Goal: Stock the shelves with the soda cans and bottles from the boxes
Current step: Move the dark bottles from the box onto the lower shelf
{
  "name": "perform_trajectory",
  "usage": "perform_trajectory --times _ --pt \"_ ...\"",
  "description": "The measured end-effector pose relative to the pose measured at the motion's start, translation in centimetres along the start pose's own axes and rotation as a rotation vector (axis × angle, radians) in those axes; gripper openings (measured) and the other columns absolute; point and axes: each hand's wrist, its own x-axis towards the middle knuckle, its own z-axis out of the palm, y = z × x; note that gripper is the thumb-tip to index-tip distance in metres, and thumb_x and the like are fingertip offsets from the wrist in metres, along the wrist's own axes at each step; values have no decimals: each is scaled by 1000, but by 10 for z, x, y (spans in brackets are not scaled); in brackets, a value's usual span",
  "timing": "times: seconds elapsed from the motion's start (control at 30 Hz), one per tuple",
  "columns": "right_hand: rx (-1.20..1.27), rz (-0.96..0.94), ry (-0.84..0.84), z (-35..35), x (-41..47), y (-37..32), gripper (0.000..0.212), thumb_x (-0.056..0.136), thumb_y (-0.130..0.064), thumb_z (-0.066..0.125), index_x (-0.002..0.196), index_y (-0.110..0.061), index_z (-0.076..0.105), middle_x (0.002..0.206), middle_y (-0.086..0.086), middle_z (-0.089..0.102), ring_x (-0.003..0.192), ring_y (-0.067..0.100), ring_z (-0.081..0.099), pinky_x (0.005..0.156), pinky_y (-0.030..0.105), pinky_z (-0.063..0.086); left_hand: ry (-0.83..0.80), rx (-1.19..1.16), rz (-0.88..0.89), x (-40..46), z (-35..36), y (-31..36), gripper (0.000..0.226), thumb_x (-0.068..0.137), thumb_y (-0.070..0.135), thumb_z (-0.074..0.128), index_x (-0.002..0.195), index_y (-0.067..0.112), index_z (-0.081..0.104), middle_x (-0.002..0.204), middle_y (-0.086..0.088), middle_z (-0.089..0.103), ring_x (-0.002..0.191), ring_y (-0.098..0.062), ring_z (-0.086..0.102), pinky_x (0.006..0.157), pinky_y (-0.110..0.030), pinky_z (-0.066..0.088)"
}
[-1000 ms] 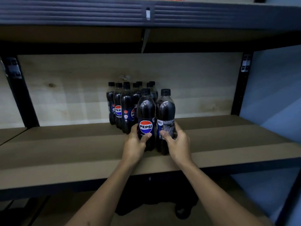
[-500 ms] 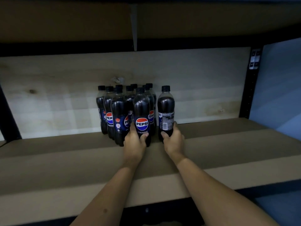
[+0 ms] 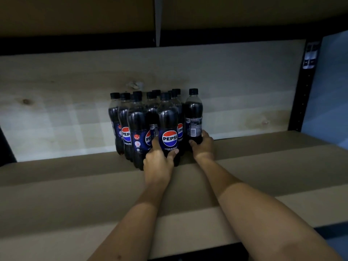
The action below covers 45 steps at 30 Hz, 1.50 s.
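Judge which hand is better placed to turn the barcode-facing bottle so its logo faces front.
Right, probably. The right hand already grips the barcode-facing bottle low down at the cluster's right end, with open shelf beside it. The left hand is busy gripping the front Pepsi bottle.

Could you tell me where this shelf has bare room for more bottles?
Bare shelf board runs right of the right hand to the black upright, and left of the bottle cluster. The middle is crowded.
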Motion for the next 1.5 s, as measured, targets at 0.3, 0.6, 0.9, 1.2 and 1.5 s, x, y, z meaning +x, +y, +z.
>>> perform_trajectory --times 0.3,0.6,0.9,1.2,1.5 --pt "-171 88 -14 -4 9 -2 30 89 -7 67 115 -2 55 122 18 58 111 31 57 79 27 42 14 136 -72 -4 -3 1 72 83 59 63 138 22 34 111 -14 66 105 -40 61 83 -47 51" --pt "-51 90 -81 -12 -4 -4 40 88 0 59 128 1 57 127 19 62 118 33 58 102 36 46 -55 94 -111 -9 -10 5 71 80 48 66 139 21 37 113 -13 64 107 -39 59 89 -46 51" --pt "-279 -3 -95 -47 -66 -16 22 86 -6 60 104 -7 73 115 14 69 113 32 61 95 31 46 -101 108 -180 -33 -40 3 35 86 27 58 119 15 57 110 -11 67 106 -36 59 88 -41 48" --pt "-415 -119 -323 -92 -155 -31 14 86 -13 62 83 -15 75 94 8 74 95 26 67 80 25 46 -488 345 -44 -79 -69 -4 32 87 30 56 115 16 63 125 -11 61 115 -30 55 98 -34 46" --pt "-517 -341 -253 -130 -268 -28 26 94 -30 55 113 -23 71 120 1 70 120 27 59 102 40 42 -283 417 238 -176 -120 -2 40 93 34 37 107 11 66 114 -14 67 108 -35 61 87 -39 47"
